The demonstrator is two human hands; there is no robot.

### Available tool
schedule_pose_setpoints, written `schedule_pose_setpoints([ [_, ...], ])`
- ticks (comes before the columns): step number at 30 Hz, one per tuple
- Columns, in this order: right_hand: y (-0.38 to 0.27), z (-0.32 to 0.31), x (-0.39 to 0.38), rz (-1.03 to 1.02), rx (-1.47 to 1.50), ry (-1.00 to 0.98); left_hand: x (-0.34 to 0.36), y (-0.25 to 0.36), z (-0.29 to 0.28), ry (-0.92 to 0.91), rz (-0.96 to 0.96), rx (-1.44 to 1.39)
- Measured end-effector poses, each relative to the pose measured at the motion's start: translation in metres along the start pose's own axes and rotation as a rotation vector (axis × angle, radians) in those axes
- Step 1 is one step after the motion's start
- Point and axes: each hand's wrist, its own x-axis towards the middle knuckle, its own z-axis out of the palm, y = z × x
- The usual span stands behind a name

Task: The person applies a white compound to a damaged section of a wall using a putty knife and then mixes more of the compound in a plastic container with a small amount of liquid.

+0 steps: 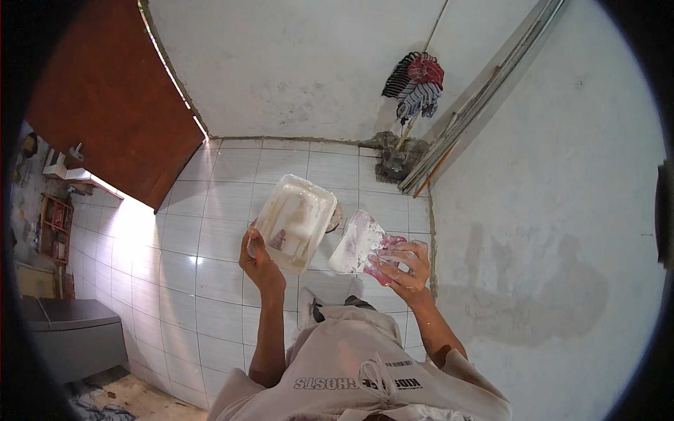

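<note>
Your left hand (261,263) grasps the rectangular tray (298,214) at its left edge; your right hand (407,269) grips the white-smeared scraper (357,243), right of the tray.

From my end I see a beige top (337,344) with loose short sleeves (472,384); a pale cord (377,370) tied in a bow at its front; dark lettering (326,383) printed across it; whitish smears speckling the right hand (411,268).
</note>
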Motion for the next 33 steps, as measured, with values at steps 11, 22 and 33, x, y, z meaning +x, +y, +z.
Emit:
schedule_pose_setpoints([
  [11, -0.006, 0.026, -0.006, 0.009, 0.145, -0.017, -0.003, 0.014, -0.01, -0.059, 0.082, 0.095],
  [22, -0.053, 0.084, -0.006, 1.307, 1.264, 0.249, 0.003, 0.004, -0.015, -0.094, 0.082, 0.07],
  [33, 0.06, 0.151, -0.106, 1.607, 1.081, -0.067, 0.056, 0.023, 0.015, 0.17, -0.13, -0.191],
])
